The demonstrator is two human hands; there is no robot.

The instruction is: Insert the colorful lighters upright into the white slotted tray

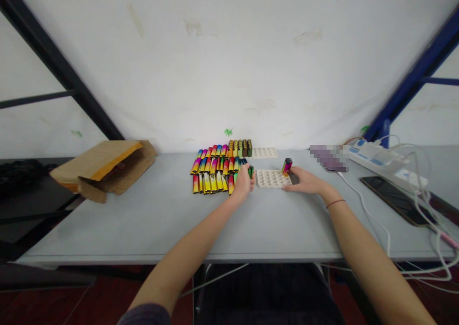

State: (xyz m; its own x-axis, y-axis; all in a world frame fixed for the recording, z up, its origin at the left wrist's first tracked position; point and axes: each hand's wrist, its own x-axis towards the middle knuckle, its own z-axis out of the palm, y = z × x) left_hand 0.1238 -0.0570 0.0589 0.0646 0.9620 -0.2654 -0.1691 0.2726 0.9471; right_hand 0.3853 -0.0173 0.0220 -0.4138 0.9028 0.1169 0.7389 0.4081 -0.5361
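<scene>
My left hand (244,183) is closed round a green lighter (250,170) at the right edge of a pile of several rainbow-coloured lighters (214,169) lying flat on the grey table. My right hand (301,179) pinches another rainbow lighter (286,166) upright at the far right corner of a white slotted tray (271,178). The tray sits between my two hands and its other slots look vacant.
A second white tray (264,153) behind holds several upright lighters (240,147) at its left end. An open cardboard box (103,168) lies on its side at the left. A power strip (378,158), white cables and a dark phone (396,198) occupy the right.
</scene>
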